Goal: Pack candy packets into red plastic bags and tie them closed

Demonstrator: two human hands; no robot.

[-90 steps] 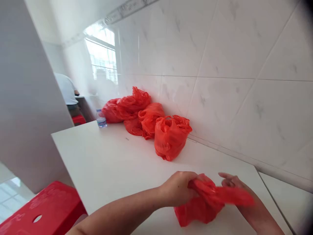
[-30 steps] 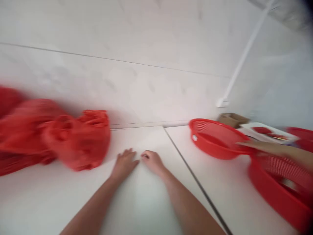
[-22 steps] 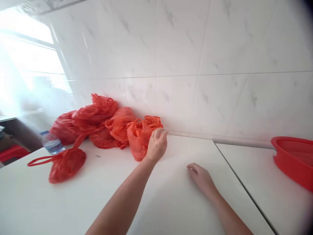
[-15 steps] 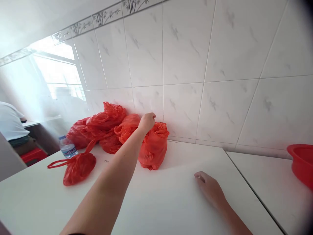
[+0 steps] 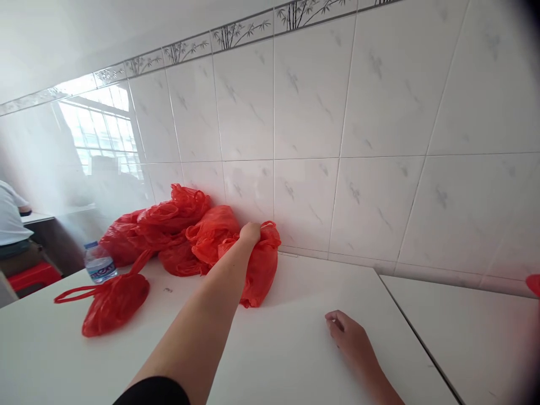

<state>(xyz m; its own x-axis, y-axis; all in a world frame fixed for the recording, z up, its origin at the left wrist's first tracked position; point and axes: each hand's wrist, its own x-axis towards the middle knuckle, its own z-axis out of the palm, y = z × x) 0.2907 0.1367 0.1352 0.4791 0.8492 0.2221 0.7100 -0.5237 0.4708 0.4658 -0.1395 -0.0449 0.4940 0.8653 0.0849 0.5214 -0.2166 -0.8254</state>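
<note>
My left hand (image 5: pixel 250 232) reaches far forward and is closed on the top of a red plastic bag (image 5: pixel 261 270) that stands against the tiled wall. Behind it lies a pile of several more red bags (image 5: pixel 169 225). One tied red bag (image 5: pixel 112 298) with a long loop handle lies apart at the left on the white table (image 5: pixel 295 360). My right hand (image 5: pixel 352 340) rests on the table to the right, fingers loosely curled, with nothing in it.
A small water bottle (image 5: pixel 98 264) stands at the table's far left. Another person in a white shirt (image 5: pixel 10 216) sits beyond it near a red stool (image 5: pixel 31 275). A second white table (image 5: pixel 472 337) adjoins on the right, with a sliver of red basket (image 5: pixel 534 283) at the edge.
My left hand has come down from above the bags onto the top of the nearest bag and closed on it. My right hand stays resting on the table.
</note>
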